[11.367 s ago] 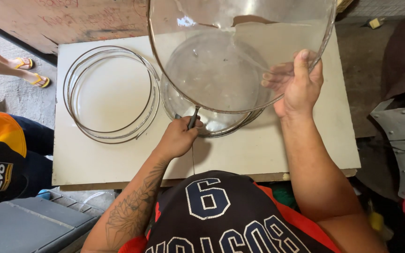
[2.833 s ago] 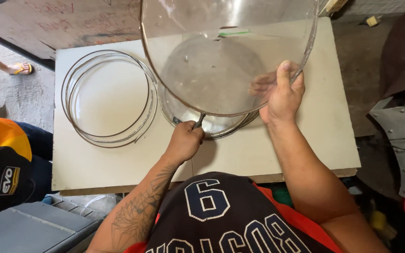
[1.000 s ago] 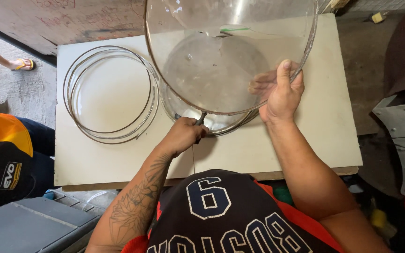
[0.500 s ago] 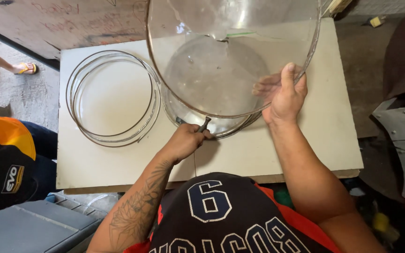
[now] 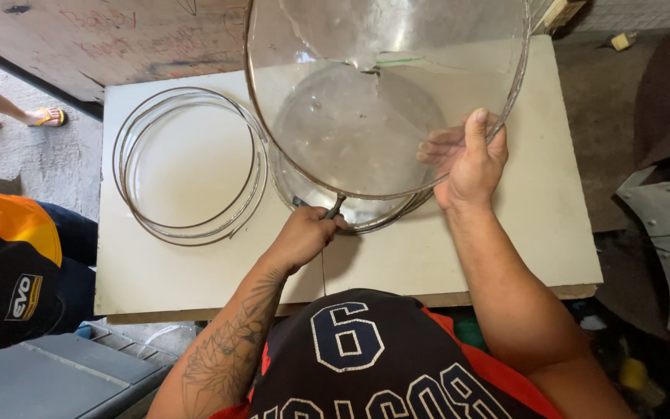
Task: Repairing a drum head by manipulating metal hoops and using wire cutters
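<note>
our right hand point(image 5: 471, 159) grips the clear bowl point(image 5: 374, 101) rim; left hand point(image 5: 304, 237) clasps a dark tool point(image 5: 335, 207), maybe still trimming the edge.

Right hand point(image 5: 471, 159) gripping and tilting a large clear plastic dome point(image 5: 385, 85) by its rim, left hand point(image 5: 304, 233) pinching a dark tool point(image 5: 335, 207) at the near edge, clear rings point(image 5: 188, 167) lying left on the white counter point(image 5: 505, 248)
</note>
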